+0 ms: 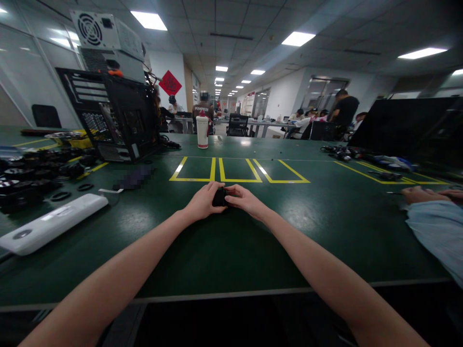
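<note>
Several black parts point(18, 190) lie at left, near a white strip point(54, 224). At centre, the left hand point(204, 201), fingers curled, grips a black block point(219, 198) just short of the yellow tape point(242, 181); the right hand point(248, 200), nearly closed, pinches its other side. Far right: a co-worker's sleeve point(436, 229).

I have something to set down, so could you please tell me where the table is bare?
The table is bare between its near edge and the left hand, between the right hand and the other person's sleeve, and inside the three middle yellow outlines. It is crowded at left, with black parts, a white strip and the case, and at far right, with cables.
</note>
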Available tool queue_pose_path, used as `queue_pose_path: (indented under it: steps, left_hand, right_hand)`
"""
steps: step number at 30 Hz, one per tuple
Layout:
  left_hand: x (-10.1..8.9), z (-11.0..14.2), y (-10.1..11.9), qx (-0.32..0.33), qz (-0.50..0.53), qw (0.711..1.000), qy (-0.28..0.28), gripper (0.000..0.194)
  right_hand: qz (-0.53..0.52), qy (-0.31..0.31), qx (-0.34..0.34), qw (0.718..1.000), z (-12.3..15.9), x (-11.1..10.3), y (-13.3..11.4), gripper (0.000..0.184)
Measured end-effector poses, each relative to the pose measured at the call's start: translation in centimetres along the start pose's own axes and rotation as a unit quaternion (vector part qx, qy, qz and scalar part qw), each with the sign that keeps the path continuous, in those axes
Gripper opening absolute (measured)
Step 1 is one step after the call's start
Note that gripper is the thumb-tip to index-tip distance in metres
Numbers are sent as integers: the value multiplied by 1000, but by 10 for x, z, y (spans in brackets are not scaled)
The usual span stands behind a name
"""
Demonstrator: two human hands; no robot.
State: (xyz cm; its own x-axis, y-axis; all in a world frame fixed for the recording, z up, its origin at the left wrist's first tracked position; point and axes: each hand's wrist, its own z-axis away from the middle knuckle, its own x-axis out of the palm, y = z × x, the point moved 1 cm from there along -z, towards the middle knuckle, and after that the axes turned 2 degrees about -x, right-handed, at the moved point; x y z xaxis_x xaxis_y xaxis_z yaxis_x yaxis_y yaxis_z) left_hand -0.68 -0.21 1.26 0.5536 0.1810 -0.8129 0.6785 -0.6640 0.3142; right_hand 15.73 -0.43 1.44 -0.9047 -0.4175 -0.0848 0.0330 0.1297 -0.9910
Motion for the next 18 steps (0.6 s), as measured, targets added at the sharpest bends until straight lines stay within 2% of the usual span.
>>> queue_pose_path:
  steps: [3, 9, 16, 18]
  left_hand:
    - [1, 0, -1, 4, 1, 1000, 4, 59]
    - [3, -1, -2, 5, -6, 1000, 5, 60]
    - [2, 0, -2, 8, -8, 1000, 2, 60]
    - [2, 0, -1, 6, -6, 1000, 2, 60]
  right_hand:
    - [16, -8, -29, 999, 2, -1, 0, 43]
    - [-13, 10, -17, 1000, -3, 0, 9, 29]
    - [-29, 12, 15, 999, -5, 1, 6, 30]
    - [-16, 8, 0, 1000, -3, 0, 3, 31]
